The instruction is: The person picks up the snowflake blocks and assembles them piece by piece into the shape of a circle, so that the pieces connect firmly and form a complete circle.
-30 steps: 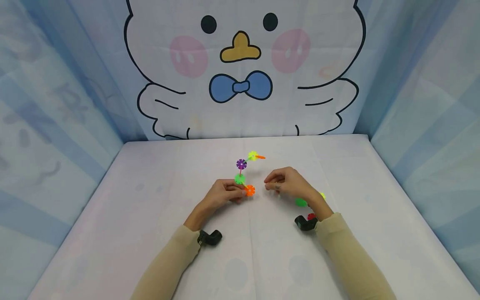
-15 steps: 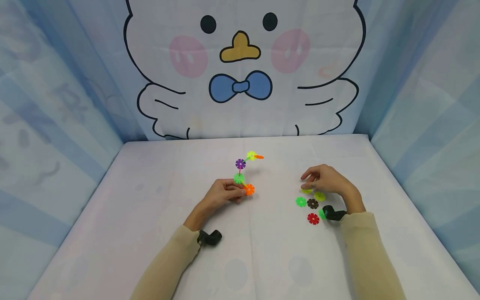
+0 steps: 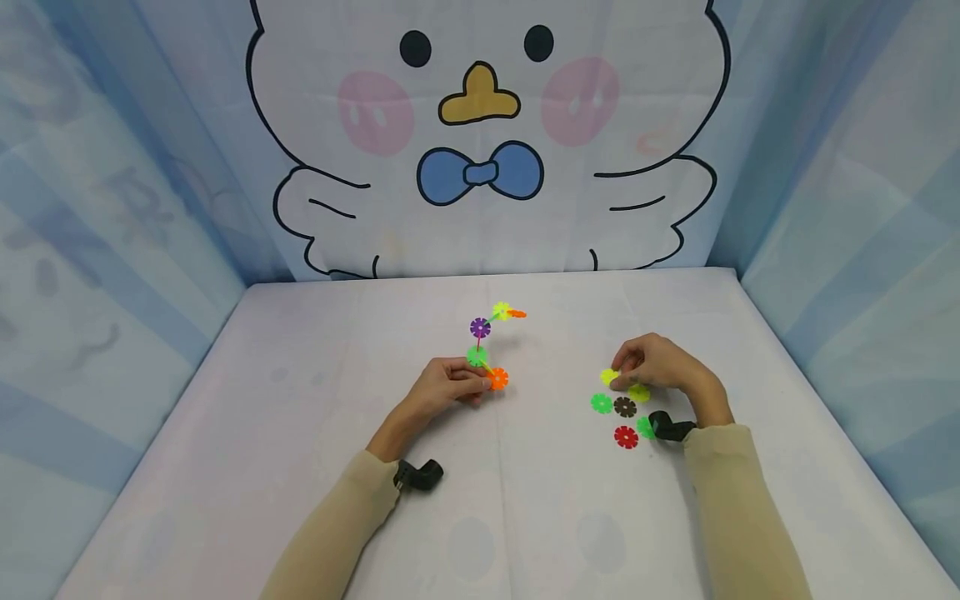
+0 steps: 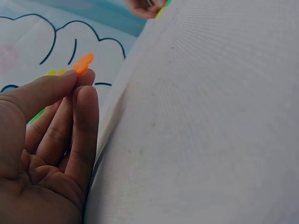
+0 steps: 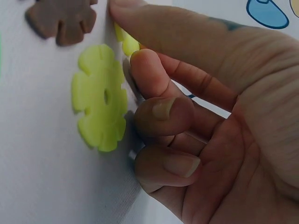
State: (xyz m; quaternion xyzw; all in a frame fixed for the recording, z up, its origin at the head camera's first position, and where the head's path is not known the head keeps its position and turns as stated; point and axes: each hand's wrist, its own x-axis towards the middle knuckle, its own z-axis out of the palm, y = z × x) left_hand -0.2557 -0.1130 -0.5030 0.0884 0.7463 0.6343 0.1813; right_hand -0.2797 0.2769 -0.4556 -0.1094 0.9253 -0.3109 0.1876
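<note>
My left hand [image 3: 450, 383] pinches the orange disc [image 3: 498, 379] at the near end of a chain of slotted interlocking discs. From there the chain runs up through a green disc [image 3: 477, 356], a purple disc [image 3: 480, 327] and a yellow disc [image 3: 501, 311] to an orange disc [image 3: 517, 314] seen edge-on. On the right, thumb and fingers of my right hand [image 3: 656, 362] pinch a loose yellow disc [image 3: 609, 377] at its edge. Right under those fingers lies a second yellow disc [image 5: 100, 98], flat on the table, and the thumb partly covers the pinched one in the right wrist view.
Near the right hand lie a green disc [image 3: 602, 403], a brown disc [image 3: 625, 407], a red disc [image 3: 626, 437] and another green disc [image 3: 645, 427], partly behind the wrist camera [image 3: 670, 426]. A printed cloth backdrop [image 3: 480, 233] stands behind the white table [image 3: 337, 333].
My right hand has moved right, away from the chain, to the loose discs, and its fingers have closed on a yellow one. The left hand keeps holding the chain nearly still.
</note>
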